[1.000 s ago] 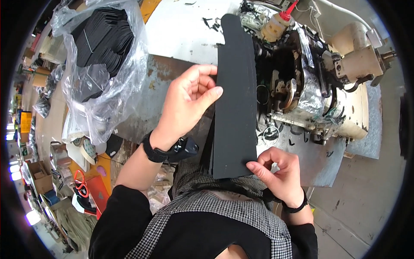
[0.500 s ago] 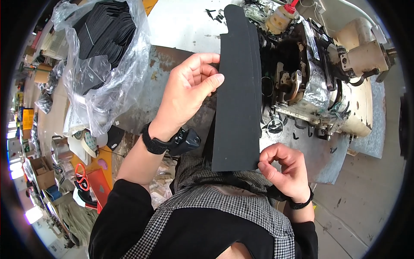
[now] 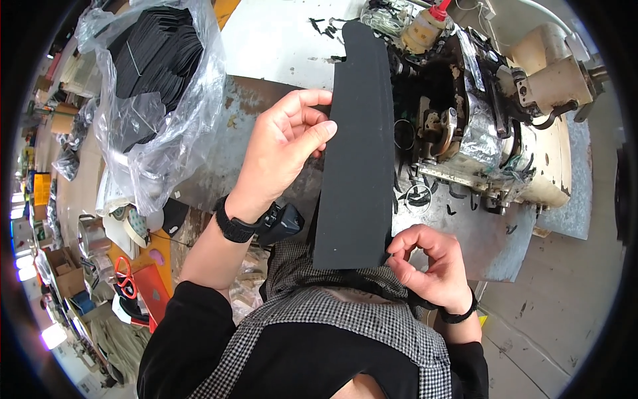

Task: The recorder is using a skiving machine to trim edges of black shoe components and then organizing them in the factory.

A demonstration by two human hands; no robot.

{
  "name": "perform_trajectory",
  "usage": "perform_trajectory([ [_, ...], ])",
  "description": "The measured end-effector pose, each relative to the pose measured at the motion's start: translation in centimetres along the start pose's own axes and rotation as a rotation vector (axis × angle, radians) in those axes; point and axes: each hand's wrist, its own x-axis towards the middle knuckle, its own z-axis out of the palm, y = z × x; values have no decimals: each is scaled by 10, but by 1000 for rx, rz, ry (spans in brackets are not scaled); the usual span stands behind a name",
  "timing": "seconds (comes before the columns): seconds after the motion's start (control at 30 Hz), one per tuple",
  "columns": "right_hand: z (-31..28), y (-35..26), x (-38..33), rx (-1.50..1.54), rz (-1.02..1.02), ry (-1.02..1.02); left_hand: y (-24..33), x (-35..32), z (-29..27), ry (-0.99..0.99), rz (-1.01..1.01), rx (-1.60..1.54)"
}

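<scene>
Upright before me stands a long, thin black panel (image 3: 355, 159), with a rounded tab and a notch at its far end. Faint lines along its right edge suggest several layers lying together. My left hand (image 3: 279, 146) grips its left edge, thumb towards me and fingers curled at the edge. At the near right corner, my right hand (image 3: 432, 269) pinches the edge between thumb and forefinger. Just right of the panel is a worn, cream-coloured machine (image 3: 478, 126) with bare metal parts.
A clear plastic bag (image 3: 199, 113) full of stacked black pieces (image 3: 156, 60) sits at the far left. Black scraps lie on the metal worktop (image 3: 478, 239). Behind the machine stands a bottle with a red spout (image 3: 422, 33). Orange-handled scissors (image 3: 125, 276) rest at the left.
The panel and both hands have shifted slightly left and towards me. At the panel's right side the layered edges look closer together than before. Both hands keep their grip.
</scene>
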Motion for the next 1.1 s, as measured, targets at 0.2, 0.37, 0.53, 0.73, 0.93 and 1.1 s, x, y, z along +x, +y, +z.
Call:
perform_trajectory([
  [0.2,0,-2,-1,-74,-26,-34,-1,-1,-1,-3,-1,0],
  [0.37,1,-4,-1,-99,-26,-42,-2,-2,-1,-8,-14,-27],
  [0.53,2,-3,-1,-172,-67,-46,-3,-1,-1,-9,-5,-29],
  [0.73,3,-2,-1,-213,-109,-36,-2,-1,0,-4,-3,2],
  [0.93,5,-3,0,-248,-146,-30,-3,-2,0,-7,-3,-14],
  [1.1,6,-3,-1,-265,-116,-10,-1,-3,1,-6,-38,-23],
])
